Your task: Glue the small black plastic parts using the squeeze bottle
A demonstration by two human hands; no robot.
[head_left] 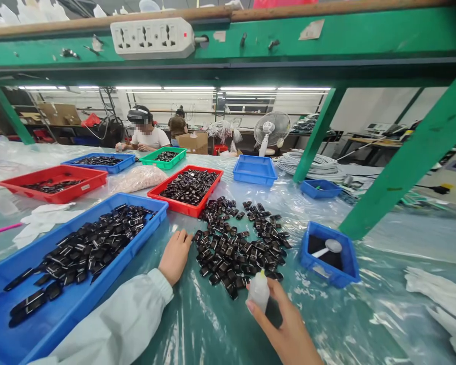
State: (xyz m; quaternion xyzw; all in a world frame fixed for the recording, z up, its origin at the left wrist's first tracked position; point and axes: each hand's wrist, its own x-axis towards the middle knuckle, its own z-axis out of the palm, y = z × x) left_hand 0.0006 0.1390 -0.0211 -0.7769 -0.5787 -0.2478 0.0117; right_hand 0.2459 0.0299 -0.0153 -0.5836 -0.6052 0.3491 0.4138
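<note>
My right hand (283, 322) grips a small whitish squeeze bottle (259, 291) with a yellow tip, held roughly upright at the near edge of a loose pile of black parts (235, 248). The parts are small, flat and glossy, spread on the plastic-covered table. My left hand (176, 256) rests at the pile's left edge with fingers curled together; whatever lies under the fingertips is hidden. Beside my left arm stands a long blue tray (110, 276) holding many similar black parts. A red tray (213, 195) of black parts sits just beyond the pile.
At right, a small blue bin (351, 263) contains dark material and a white scoop (332, 247). White gloves (441, 296) lie at far right. A green post (406, 152) slants down to the table. Another red tray (95, 180) stands at left; a person (148, 137) sits across the table.
</note>
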